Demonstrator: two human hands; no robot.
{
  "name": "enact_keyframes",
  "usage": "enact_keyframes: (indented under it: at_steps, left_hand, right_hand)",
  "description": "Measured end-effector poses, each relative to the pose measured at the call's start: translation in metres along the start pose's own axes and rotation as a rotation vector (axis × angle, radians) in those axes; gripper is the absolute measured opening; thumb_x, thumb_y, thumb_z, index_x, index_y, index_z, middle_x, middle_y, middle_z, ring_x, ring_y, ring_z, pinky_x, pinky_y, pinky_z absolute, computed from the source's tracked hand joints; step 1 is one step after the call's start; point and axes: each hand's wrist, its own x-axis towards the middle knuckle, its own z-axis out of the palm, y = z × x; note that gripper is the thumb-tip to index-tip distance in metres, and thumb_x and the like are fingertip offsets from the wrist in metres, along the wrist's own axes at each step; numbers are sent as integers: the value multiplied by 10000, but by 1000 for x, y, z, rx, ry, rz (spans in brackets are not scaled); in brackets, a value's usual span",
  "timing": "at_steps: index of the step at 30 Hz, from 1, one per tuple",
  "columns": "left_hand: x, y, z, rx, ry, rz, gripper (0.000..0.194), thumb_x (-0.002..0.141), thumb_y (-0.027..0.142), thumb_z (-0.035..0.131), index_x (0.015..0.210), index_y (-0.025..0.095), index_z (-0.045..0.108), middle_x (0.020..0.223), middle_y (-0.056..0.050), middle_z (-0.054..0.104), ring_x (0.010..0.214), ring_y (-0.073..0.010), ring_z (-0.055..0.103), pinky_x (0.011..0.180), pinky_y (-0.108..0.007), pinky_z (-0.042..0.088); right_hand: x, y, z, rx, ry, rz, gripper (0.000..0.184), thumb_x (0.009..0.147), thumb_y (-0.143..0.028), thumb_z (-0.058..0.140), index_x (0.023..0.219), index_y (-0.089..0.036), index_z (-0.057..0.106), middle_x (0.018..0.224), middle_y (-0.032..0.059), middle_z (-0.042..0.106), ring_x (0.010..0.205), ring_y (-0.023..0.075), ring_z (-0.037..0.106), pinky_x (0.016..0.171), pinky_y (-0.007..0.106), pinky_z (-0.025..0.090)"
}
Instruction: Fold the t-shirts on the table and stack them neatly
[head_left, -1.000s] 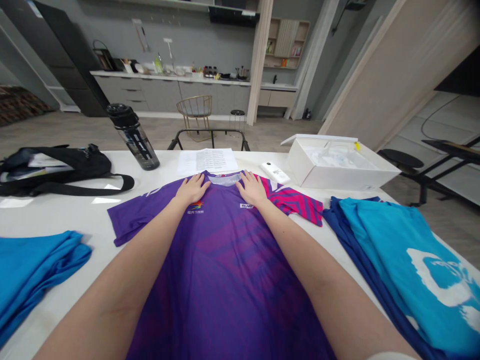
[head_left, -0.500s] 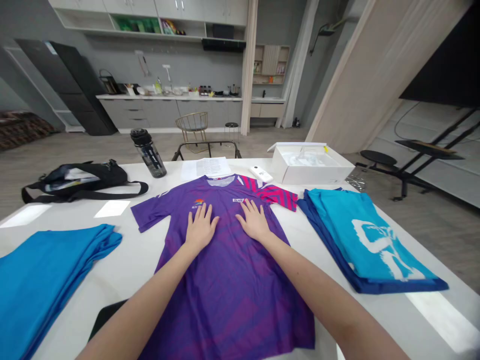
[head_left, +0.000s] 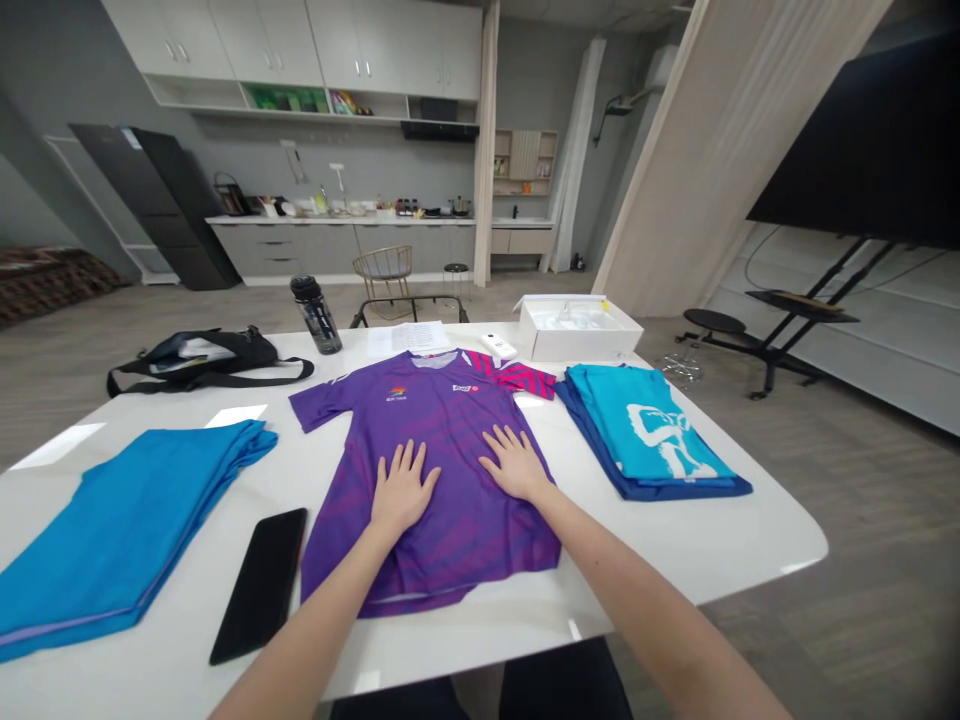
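Note:
A purple T-shirt (head_left: 442,500) with a pink-striped sleeve lies spread, front side up, its collar pointing away from me. Flat on its middle rests my left hand (head_left: 403,488), fingers spread. My right hand (head_left: 514,462) also lies open on the fabric, a little farther right and slightly higher. Neither hand grips the cloth. To the left is a folded blue garment (head_left: 135,520), and between it and the shirt a black phone or tablet (head_left: 261,585). Folded turquoise and navy shirts (head_left: 652,425) are stacked on the right.
Along the far side of the white table (head_left: 660,550) are a black bag (head_left: 202,355), a dark water bottle (head_left: 316,318), printed sheets (head_left: 405,338), a small white device (head_left: 498,346) and an open white box (head_left: 581,335). A chair (head_left: 384,265) stands beyond.
Both hands have slid down the shirt from the shoulders to its middle, staying flat. The view has pulled back, bringing the shirt's hem, the black device and the near table edge into sight.

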Motion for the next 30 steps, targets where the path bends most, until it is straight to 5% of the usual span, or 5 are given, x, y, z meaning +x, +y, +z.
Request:
enact_keyframes:
  at_steps: [6, 11, 18, 25, 30]
  left_hand:
    - [-33, 15, -4, -52, 4, 23, 704, 1020, 614, 283, 1575, 191, 377, 1645, -115, 319, 1533, -327, 266, 1228, -613, 193]
    - [-88, 10, -10, -140, 54, 99, 622, 1045, 536, 295, 1547, 191, 419, 1629, -115, 364, 1510, -267, 334, 1239, -534, 244]
    - [-168, -18, -18, -119, 52, 72, 681, 1000, 591, 408, 1576, 231, 360, 1634, -110, 354, 1511, -316, 325, 1222, -621, 229]
    - [-192, -47, -27, -159, 72, 151, 622, 992, 528, 474, 1521, 202, 462, 1555, -109, 486, 1432, -271, 465, 1178, -468, 404]
    - [-202, -55, -27, -154, 89, 243, 468, 1005, 461, 481, 1395, 236, 612, 1478, -77, 577, 1339, -262, 566, 1124, -457, 477]
  right_hand:
    - [-27, -7, -10, -9, 69, -42, 574, 1041, -486, 402, 1558, -237, 425, 1644, 90, 334, 1537, 295, 246, 1238, 556, 159]
    - [-83, -25, -18, 93, 182, -171, 441, 1027, -366, 461, 1417, -204, 588, 1574, 97, 456, 1477, 261, 374, 1227, 480, 276]
    - [-168, -19, -9, 159, 14, -135, 574, 1002, -516, 494, 1522, -275, 477, 1634, 57, 358, 1526, 280, 286, 1249, 551, 194]
    - [-191, 8, -19, 182, -75, -125, 614, 986, -537, 504, 1547, -294, 442, 1651, 35, 317, 1547, 276, 228, 1263, 533, 145]
    - [-199, 15, -28, 241, -9, -132, 531, 945, -451, 611, 1440, -262, 574, 1554, 82, 486, 1462, 283, 403, 1238, 521, 239]
